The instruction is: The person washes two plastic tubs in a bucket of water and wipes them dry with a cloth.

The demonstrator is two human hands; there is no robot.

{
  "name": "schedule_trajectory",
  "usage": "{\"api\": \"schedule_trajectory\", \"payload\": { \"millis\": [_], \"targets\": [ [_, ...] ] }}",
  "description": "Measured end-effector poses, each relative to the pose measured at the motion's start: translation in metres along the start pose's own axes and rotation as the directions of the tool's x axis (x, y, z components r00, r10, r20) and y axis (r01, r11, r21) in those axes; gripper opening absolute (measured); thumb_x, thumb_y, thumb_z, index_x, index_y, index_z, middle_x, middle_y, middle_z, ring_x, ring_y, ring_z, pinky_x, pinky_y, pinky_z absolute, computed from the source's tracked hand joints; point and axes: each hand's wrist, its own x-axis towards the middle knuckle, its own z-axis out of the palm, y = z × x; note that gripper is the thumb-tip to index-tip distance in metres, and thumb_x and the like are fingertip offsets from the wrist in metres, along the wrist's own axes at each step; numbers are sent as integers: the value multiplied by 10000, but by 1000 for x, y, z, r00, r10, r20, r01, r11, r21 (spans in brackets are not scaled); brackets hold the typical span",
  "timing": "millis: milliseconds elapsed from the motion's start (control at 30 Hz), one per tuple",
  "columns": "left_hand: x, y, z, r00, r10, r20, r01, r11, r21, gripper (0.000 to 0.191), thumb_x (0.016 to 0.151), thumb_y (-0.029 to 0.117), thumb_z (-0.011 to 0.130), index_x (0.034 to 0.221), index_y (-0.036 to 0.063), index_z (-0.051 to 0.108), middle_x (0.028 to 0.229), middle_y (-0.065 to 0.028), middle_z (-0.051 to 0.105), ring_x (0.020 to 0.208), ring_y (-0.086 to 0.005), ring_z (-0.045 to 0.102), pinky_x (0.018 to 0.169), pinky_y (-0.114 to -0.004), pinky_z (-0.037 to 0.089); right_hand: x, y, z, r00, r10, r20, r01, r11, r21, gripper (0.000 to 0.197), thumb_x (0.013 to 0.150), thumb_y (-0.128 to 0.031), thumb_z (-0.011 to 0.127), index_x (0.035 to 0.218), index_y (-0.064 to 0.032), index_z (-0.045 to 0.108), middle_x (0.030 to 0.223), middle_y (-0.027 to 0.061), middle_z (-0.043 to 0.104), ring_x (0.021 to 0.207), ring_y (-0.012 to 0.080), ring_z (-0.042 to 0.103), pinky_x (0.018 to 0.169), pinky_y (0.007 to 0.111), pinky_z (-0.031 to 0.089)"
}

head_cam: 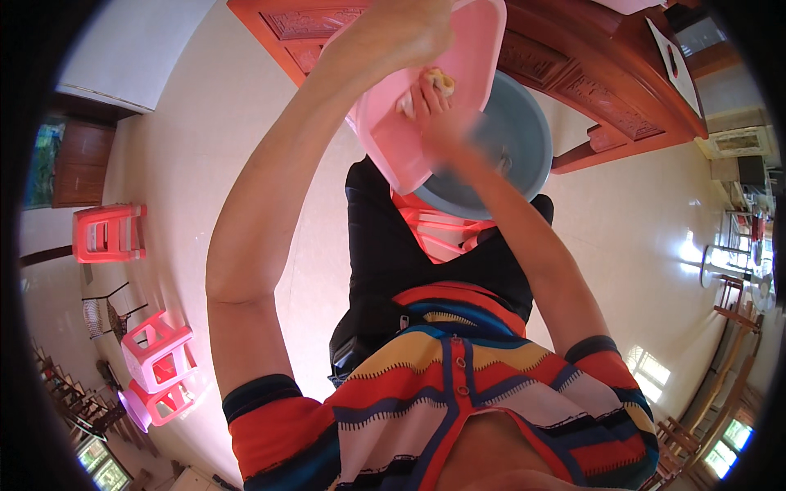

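A pink plastic basin point(470, 61) is tilted over a round blue-grey basin point(522, 123). My left hand point(424, 30) reaches across to the pink basin's far rim and steadies it there; its fingertips are cut off by the top of the picture. Inside the pink basin, my right hand point(433, 113) presses a bunched yellowish cloth or sponge point(441, 81) to the inner wall. Part of that hand and its wrist is blurred. Below the blue-grey basin, between my knees, shows a red plastic stool point(439, 228).
Carved reddish wooden furniture point(540, 61) stands just beyond the basins, with a white sheet bearing a dark and red item point(672, 64) on top. Off to the left on the tiled floor are red stools point(107, 233), pink stools point(158, 353) and a purple basin point(135, 406).
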Motion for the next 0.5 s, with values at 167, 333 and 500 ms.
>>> {"api": "schedule_trajectory", "payload": {
  "millis": [167,333,500],
  "targets": [
    [-6,-2,5,995,79,-69,-81,996,-38,417,766,-32,496,1179,24,525,1092,-236,577,1023,-364,565,850,-427,471,-25,-14,-20,923,24,384,-52,997,62,400,752,-13,476,1152,-16,501,1259,133,468,1167,362,429,972,472,341],
    [-5,-15,9,992,99,-84,-108,987,-118,409,779,-21,450,1175,32,534,1078,-222,591,1035,-362,563,887,-412,450,-62,-26,-35,899,-251,360,138,941,309,439,696,1,527,1131,-52,539,1219,121,484,1157,340,429,978,445,354],
    [-12,-16,-35,989,51,140,-41,997,-69,520,798,17,441,1309,113,425,1321,-181,425,1228,-284,414,1041,-375,310,-84,-51,-88,942,27,334,-207,830,518,544,633,52,559,1165,-55,525,1231,137,472,1194,329,390,977,420,357]
  ]
}}
